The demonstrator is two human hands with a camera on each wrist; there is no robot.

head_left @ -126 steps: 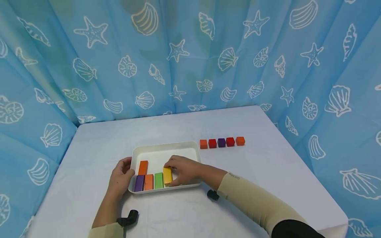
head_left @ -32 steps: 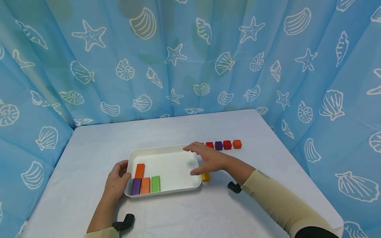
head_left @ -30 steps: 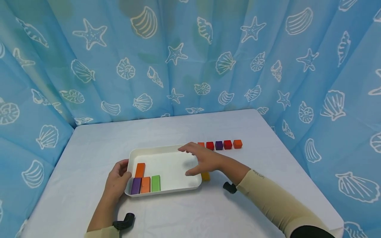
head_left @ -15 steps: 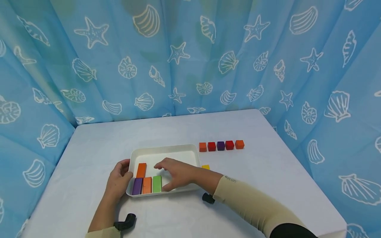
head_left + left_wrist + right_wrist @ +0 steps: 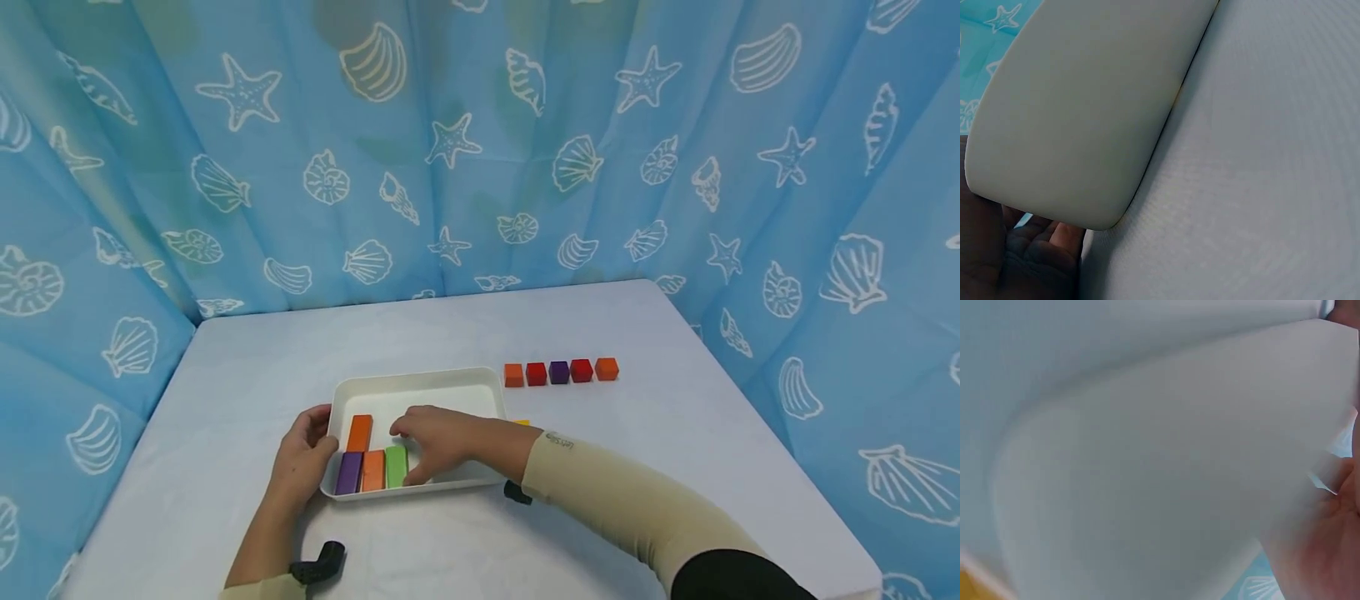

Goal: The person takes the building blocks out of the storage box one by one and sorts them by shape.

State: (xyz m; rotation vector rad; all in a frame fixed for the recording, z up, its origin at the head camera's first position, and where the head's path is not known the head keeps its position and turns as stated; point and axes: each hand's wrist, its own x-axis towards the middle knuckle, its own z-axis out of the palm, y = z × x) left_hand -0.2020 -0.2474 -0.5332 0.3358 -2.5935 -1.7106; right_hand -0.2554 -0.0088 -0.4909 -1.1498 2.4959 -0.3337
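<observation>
My left hand point(image 5: 300, 457) grips the left end of a white tray point(image 5: 420, 377), its thumb at the rim; in the left wrist view its fingers lie at the tray's end. Inside the tray's left part lie rectangular blocks: a purple block point(image 5: 348, 473), an orange block point(image 5: 372, 472) and a green block point(image 5: 396, 467) along the near side, with another orange block point(image 5: 360, 433) behind them. My right hand point(image 5: 442, 440) is over the tray at the green block, fingers spread from thumb, the thumb close to the block's right side and the fingertips just beyond its far end.
Right of the tray is a yellow block point(image 5: 522, 422), mostly hidden by my right wrist. Beyond the tray's far right corner stands a row of small cubes, with a purple cube point(image 5: 558, 372) in the middle, flanked by red and orange ones. A patterned blue curtain point(image 5: 465, 200) encloses the table.
The yellow block went from the tray to the table on the right, where my right hand let it go. That hand has since moved back left to the green block. My left hand stays on the tray.
</observation>
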